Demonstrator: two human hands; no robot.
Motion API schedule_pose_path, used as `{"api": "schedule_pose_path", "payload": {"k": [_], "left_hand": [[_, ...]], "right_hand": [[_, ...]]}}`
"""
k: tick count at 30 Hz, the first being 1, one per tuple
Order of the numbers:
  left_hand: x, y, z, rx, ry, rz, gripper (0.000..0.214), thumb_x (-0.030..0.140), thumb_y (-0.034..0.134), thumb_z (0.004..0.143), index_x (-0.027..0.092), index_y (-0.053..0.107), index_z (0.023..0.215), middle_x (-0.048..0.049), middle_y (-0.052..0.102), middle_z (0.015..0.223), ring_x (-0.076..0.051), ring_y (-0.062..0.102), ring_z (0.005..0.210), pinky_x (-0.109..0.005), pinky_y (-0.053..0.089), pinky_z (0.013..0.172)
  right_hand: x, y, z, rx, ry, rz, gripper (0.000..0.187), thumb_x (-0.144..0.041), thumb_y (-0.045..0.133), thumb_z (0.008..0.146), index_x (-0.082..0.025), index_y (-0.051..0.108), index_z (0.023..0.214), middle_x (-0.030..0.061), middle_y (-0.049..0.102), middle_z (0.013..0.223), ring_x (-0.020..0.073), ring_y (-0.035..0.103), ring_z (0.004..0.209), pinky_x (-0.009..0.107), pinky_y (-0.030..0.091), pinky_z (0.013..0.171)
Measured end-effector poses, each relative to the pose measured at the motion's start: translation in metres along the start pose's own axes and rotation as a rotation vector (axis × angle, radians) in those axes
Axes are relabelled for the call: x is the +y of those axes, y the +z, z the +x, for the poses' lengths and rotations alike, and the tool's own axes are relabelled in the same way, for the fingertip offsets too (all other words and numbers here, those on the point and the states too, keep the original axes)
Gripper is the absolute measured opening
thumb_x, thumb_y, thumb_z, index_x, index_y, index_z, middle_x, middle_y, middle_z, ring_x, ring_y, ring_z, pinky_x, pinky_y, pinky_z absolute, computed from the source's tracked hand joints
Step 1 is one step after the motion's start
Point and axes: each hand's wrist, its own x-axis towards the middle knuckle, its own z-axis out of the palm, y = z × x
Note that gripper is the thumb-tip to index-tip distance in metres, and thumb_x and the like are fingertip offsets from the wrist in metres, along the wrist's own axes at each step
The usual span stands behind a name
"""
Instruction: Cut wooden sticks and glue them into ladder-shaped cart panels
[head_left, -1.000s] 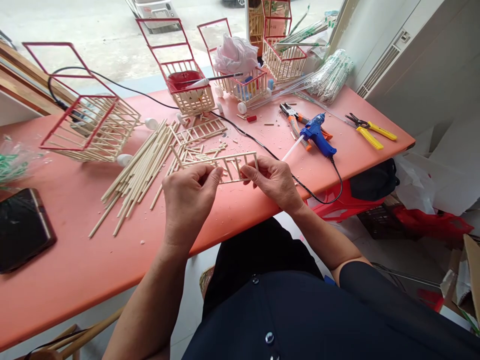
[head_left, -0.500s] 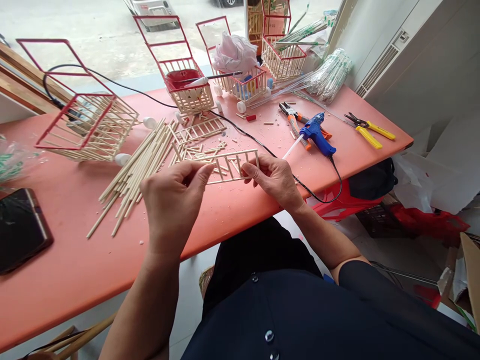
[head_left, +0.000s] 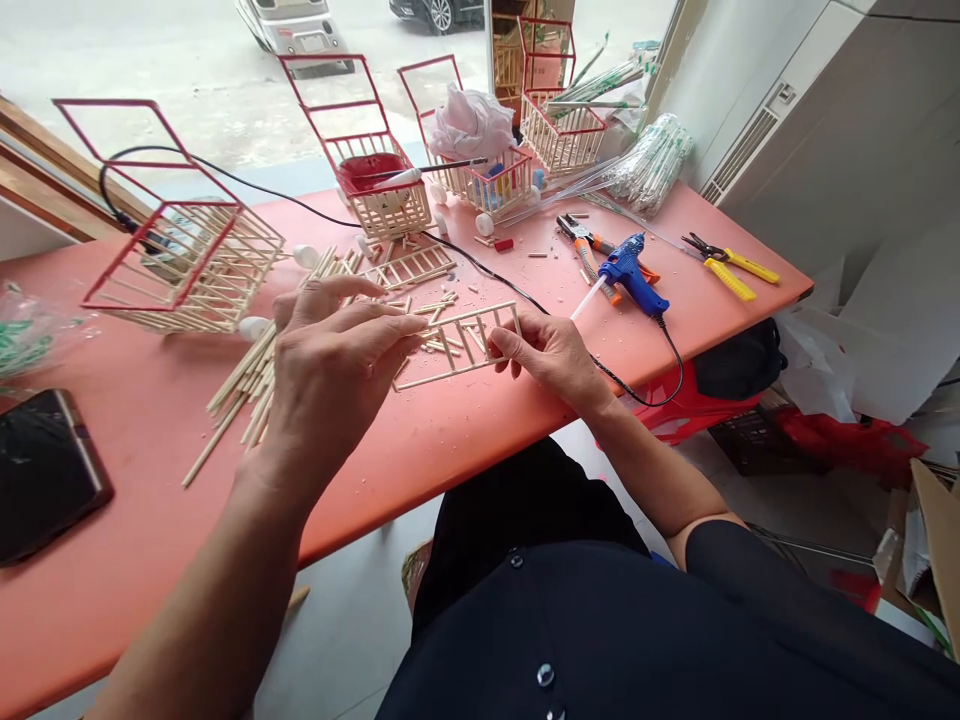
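A small ladder-like frame of thin wooden sticks (head_left: 454, 374) is held above the table's near edge. The thumb and fingers of my right hand (head_left: 551, 360) pinch its right end. My left hand (head_left: 337, 345) is at the frame's upper left corner, fingers stretched out and apart; whether a fingertip touches the wood I cannot tell. Behind the held piece lie short cut sticks (head_left: 442, 303) and a second ladder-like frame (head_left: 412, 266). A bundle of long wooden sticks (head_left: 251, 385) lies to the left, partly hidden by my left hand.
Several miniature stick carts (head_left: 217, 285) with red handles line the back. A blue glue gun (head_left: 634, 275), orange-handled pliers (head_left: 581, 245) and yellow-handled pliers (head_left: 731, 275) lie right. A black cable (head_left: 517, 285) crosses the pink table (head_left: 390, 450). A phone (head_left: 49, 475) lies far left.
My left hand has loosened its pinch on the frame's left end, its fingers now extended. That end of the frame shows more fully. My right hand keeps its hold. The view has shifted slightly.
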Motion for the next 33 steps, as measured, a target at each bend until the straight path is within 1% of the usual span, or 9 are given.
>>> {"api": "schedule_pose_path", "payload": {"k": [6, 10, 15, 18, 21, 23, 26, 29, 33], "left_hand": [[-0.011, 0.002, 0.007, -0.039, 0.036, -0.009, 0.027, 0.041, 0.066, 0.103, 0.034, 0.083, 0.084, -0.0031, 0.083, 0.082, -0.032, 0.07, 0.107, -0.053, 0.042, 0.104], [-0.015, -0.003, 0.023, -0.039, 0.006, -0.065, 0.031, 0.044, 0.065, 0.102, 0.032, 0.08, 0.077, -0.0046, 0.081, 0.082, -0.03, 0.066, 0.103, -0.049, 0.043, 0.102], [-0.01, -0.016, 0.056, -0.041, 0.015, -0.075, 0.034, 0.051, 0.063, 0.097, 0.032, 0.078, 0.074, -0.0068, 0.077, 0.079, -0.031, 0.063, 0.102, -0.049, 0.042, 0.103], [-0.007, -0.02, 0.072, -0.013, 0.035, -0.081, 0.034, 0.051, 0.063, 0.097, 0.03, 0.078, 0.073, -0.007, 0.078, 0.084, -0.029, 0.064, 0.102, -0.048, 0.042, 0.103], [-0.01, -0.017, 0.081, 0.01, 0.039, -0.082, 0.033, 0.049, 0.062, 0.096, 0.029, 0.077, 0.074, -0.0075, 0.08, 0.085, -0.027, 0.063, 0.097, -0.046, 0.042, 0.098], [-0.015, -0.014, 0.083, 0.037, 0.032, -0.08, 0.032, 0.048, 0.062, 0.095, 0.028, 0.077, 0.075, -0.0078, 0.08, 0.084, -0.027, 0.062, 0.094, -0.045, 0.042, 0.093], [-0.021, -0.011, 0.084, 0.069, 0.0, -0.084, 0.03, 0.046, 0.063, 0.094, 0.028, 0.076, 0.074, -0.008, 0.081, 0.085, -0.026, 0.061, 0.091, -0.044, 0.042, 0.088], [-0.023, -0.013, 0.083, 0.078, -0.026, -0.084, 0.032, 0.047, 0.062, 0.093, 0.029, 0.076, 0.072, -0.0083, 0.08, 0.083, -0.027, 0.06, 0.09, -0.044, 0.042, 0.087], [-0.022, -0.02, 0.081, 0.095, -0.03, -0.053, 0.032, 0.044, 0.06, 0.095, 0.028, 0.074, 0.071, -0.0082, 0.079, 0.083, -0.026, 0.058, 0.088, -0.043, 0.044, 0.087]], "right_hand": [[-0.007, -0.002, 0.008, -0.055, 0.037, 0.02, 0.059, -0.075, 0.086, 0.086, -0.017, 0.075, 0.086, 0.0032, 0.077, 0.083, 0.0126, 0.072, 0.069, 0.021, 0.055, 0.056], [-0.013, -0.004, 0.012, -0.079, 0.057, 0.046, 0.064, -0.079, 0.084, 0.084, -0.016, 0.077, 0.088, 0.0051, 0.079, 0.083, 0.0138, 0.073, 0.069, 0.022, 0.056, 0.056], [-0.022, -0.013, 0.012, 0.022, 0.053, 0.026, 0.067, -0.082, 0.083, 0.084, -0.017, 0.076, 0.094, 0.0082, 0.082, 0.092, 0.0157, 0.076, 0.078, 0.022, 0.058, 0.059], [-0.026, -0.029, 0.011, 0.099, 0.002, -0.054, 0.066, -0.082, 0.077, 0.089, -0.016, 0.076, 0.097, 0.0092, 0.082, 0.095, 0.016, 0.076, 0.08, 0.023, 0.057, 0.06], [-0.032, -0.06, 0.008, 0.276, -0.107, -0.271, 0.06, -0.077, 0.071, 0.097, -0.017, 0.077, 0.103, 0.0093, 0.081, 0.097, 0.0182, 0.075, 0.085, 0.027, 0.058, 0.066], [-0.035, -0.086, 0.005, 0.424, -0.184, -0.543, 0.05, -0.068, 0.071, 0.1, -0.019, 0.078, 0.103, 0.0099, 0.082, 0.103, 0.0207, 0.075, 0.091, 0.032, 0.061, 0.078], [-0.034, -0.124, -0.001, 0.544, -0.134, -1.009, 0.029, -0.044, 0.074, 0.097, -0.02, 0.078, 0.112, 0.0148, 0.08, 0.122, 0.0291, 0.074, 0.107, 0.045, 0.062, 0.098], [-0.025, -0.148, -0.007, 0.556, 0.027, -1.311, 0.037, -0.036, 0.08, 0.088, -0.019, 0.076, 0.121, 0.0191, 0.076, 0.131, 0.039, 0.069, 0.125, 0.058, 0.054, 0.115], [-0.015, -0.156, -0.012, 0.49, 0.151, -1.424, 0.05, -0.042, 0.078, 0.091, -0.017, 0.07, 0.133, 0.0226, 0.076, 0.133, 0.0431, 0.069, 0.126, 0.06, 0.056, 0.11]]}}
